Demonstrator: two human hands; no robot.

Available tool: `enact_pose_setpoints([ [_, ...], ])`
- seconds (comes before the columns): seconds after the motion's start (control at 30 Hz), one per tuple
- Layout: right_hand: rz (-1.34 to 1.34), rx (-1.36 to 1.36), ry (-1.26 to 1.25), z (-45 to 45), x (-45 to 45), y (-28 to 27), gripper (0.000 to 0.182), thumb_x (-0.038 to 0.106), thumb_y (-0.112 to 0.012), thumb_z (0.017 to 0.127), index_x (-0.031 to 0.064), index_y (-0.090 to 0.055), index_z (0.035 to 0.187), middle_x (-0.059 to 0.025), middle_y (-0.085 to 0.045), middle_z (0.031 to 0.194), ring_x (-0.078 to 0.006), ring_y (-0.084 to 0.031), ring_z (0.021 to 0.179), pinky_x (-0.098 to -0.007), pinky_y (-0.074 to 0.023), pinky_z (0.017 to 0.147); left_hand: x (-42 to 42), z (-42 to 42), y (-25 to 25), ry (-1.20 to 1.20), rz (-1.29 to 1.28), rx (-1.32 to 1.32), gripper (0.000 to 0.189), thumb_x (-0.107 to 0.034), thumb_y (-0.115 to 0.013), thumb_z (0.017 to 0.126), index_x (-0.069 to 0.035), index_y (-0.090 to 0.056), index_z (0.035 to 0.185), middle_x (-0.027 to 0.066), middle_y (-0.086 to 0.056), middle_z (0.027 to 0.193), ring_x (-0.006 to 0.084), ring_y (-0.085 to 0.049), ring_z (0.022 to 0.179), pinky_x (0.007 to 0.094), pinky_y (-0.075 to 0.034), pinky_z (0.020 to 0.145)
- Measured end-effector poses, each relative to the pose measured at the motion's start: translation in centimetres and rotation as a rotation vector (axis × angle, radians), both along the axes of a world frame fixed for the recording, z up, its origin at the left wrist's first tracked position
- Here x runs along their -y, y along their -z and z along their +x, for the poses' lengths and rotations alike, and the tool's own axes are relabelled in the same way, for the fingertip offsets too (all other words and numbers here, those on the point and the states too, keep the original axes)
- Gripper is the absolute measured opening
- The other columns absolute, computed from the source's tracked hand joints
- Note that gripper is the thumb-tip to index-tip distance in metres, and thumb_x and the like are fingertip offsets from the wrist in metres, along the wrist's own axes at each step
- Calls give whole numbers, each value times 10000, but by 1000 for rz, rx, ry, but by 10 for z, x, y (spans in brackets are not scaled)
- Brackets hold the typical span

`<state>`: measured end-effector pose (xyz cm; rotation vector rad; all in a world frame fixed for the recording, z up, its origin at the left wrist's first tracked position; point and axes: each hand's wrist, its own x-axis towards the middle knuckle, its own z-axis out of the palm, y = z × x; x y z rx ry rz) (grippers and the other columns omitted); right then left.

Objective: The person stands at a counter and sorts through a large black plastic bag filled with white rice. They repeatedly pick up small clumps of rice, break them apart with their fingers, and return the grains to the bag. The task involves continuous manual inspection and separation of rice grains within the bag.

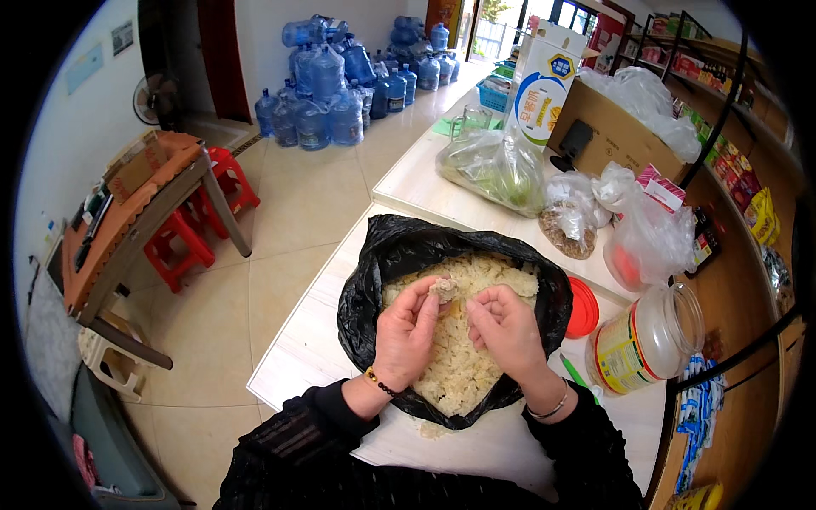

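A black plastic bag (408, 239) lies wide open on the white counter, filled with a pale yellowish crumbly foodstuff (465, 373). Above it, my left hand (408, 331) pinches a small greyish-beige lump (444, 290) between thumb and fingers. My right hand (507, 325) hovers just to the right of the lump, its thumb and index finger brought together; whether something tiny is between them cannot be made out. To the right of the bag are a red round lid (582, 307) and a clear plastic jar (644, 341) without its lid, bearing a yellow label.
Farther along the counter (408, 175) sit a plastic bag of greens (497, 172), a bag of brown bits (568, 223), a glass mug (472, 120) and a cardboard box (615, 137). A green-handled tool (574, 370) lies near the jar. Stocked shelves (733, 150) line the right side.
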<state>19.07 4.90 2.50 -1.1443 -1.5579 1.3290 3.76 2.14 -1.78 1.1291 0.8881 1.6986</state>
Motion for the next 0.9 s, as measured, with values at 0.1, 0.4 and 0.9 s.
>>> enact_pose_setpoints([
  [0.1,-140,-200,-159,4,-4,1,319,230,-628,964,-14,-540,1150,-58,-621,828,-100,-581,662,-235,-487,556,2,-3,-7,-6,49,-160,249,-67,-501,1014,22,-545,1243,93,-634,1203,119,-597,1074,247,-473,928],
  [0.4,-145,-217,-181,5,-8,5,309,180,-585,979,-12,-508,1208,-16,-566,824,-73,-512,650,-217,-429,554,2,2,7,-114,61,-235,222,-72,-589,965,2,-598,1175,47,-681,990,77,-627,834,229,-510,719],
  [0.9,850,438,91,-4,-1,4,241,69,-689,794,44,-656,1032,-103,-614,789,-283,-634,668,-378,-518,586,7,5,-4,-74,77,-426,326,-73,-561,967,3,-580,1283,146,-697,919,154,-667,798,262,-517,718],
])
